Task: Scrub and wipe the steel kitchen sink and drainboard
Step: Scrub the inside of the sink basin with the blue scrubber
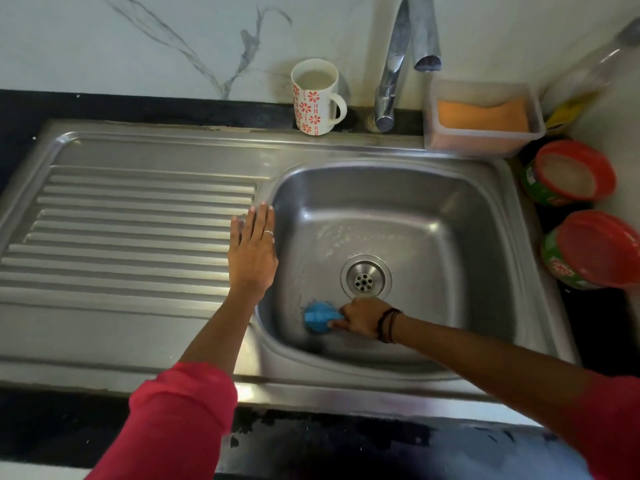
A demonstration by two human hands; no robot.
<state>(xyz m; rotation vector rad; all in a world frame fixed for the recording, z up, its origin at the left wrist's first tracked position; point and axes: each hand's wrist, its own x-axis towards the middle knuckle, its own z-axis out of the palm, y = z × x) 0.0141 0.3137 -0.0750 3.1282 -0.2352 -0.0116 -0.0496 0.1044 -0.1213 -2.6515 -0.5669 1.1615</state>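
Both my hands are at the sink basin (450,216). My left hand (252,249) lies flat, fingers straight and together, on the steel lip at the basin's left edge, where the ribbed drainboard (131,237) meets it; a ring shows on one finger. My right hand (362,317) is down inside the basin at its front wall, fingers curled tight round a blue scrubber (320,317) whose round head presses against the steel, blurred at its edges. That hand sits just in front of the drain (366,277), with dark bands on the wrist. A faint soapy film marks the basin floor behind the drain.

Behind the basin, the tap (393,74) rises from the back ledge. Left of the tap stands a white mug (315,98) with red flowers. Right of it sits a clear tub (485,121) holding an orange sponge (483,116). Beyond the basin's right edge, two red-lidded jars (571,174) lie tilted on the dark counter (52,427).
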